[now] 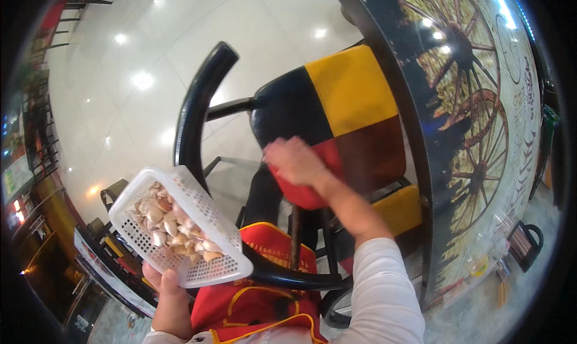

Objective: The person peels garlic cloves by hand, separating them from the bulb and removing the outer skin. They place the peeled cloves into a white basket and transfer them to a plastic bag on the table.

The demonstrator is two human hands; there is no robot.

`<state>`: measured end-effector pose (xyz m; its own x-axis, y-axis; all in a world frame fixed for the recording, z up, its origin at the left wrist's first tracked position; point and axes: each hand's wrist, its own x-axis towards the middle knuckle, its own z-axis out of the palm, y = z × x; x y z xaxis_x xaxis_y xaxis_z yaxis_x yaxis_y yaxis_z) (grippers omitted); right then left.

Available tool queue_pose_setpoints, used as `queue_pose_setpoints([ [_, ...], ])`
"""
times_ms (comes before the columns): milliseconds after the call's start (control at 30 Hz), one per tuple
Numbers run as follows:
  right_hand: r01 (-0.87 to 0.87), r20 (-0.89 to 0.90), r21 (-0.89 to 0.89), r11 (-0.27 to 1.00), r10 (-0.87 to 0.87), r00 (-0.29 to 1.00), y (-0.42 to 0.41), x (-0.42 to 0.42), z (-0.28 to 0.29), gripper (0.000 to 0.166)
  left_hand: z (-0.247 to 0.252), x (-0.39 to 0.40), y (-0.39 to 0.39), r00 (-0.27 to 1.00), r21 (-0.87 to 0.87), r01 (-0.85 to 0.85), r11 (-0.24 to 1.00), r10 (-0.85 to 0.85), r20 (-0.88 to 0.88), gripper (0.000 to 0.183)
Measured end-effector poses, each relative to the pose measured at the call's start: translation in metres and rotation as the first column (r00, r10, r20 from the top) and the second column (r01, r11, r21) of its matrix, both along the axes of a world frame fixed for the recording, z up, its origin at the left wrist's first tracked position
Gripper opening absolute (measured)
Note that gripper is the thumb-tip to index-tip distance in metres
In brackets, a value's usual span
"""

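My left hand [167, 281] grips a white perforated plastic basket [245, 269] by its lower end, thumb on the rim. The basket is tilted and holds many garlic cloves [169, 227], some with loose papery skin. My right hand [293, 161] is blurred, above the front part of a chair seat [356, 91] covered in black, yellow, red and brown patches. Its fingers seem bent; whether they touch the seat or hold something cannot be seen. The chair's curved black backrest [194, 114] passes behind the basket.
A table [469, 100] printed with wagon wheels stands at the right, its dark edge beside the seat. A black-handled holder [525, 245] is near its lower end. My red apron [261, 299] is below the chair. Pale tiled floor [126, 51] stretches left, with more furniture [40, 141] beyond.
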<state>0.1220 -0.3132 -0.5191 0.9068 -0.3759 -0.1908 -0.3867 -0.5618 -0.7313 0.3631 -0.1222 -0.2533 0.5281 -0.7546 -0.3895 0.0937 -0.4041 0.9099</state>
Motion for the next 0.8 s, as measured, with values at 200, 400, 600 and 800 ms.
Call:
queue_pose_setpoints([
  [200,0.864,-0.636,-0.481,0.151,-0.738,-0.225,0.053,-0.173,0.055,0.061,0.011,0.02,0.001,0.992,-0.121,-0.067,0.99,0.054,-0.113,0.056],
  [400,0.881,-0.669,-0.449,0.147,-0.709,-0.222,0.292,-0.269,0.19,0.055,0.105,0.01,0.026,0.979,-0.219,0.201,0.955,-0.19,0.073,0.04],
  [600,0.981,-0.345,-0.156,0.117,-0.937,0.057,0.286,-0.25,0.265,0.042,0.166,0.003,-0.012,0.898,0.067,0.317,0.946,-0.322,0.301,0.018],
  [800,0.928,-0.205,0.343,0.143,-0.953,0.223,0.247,-0.191,0.276,0.028,0.23,-0.011,-0.025,0.96,-0.257,0.208,0.944,-0.247,-0.129,0.018],
])
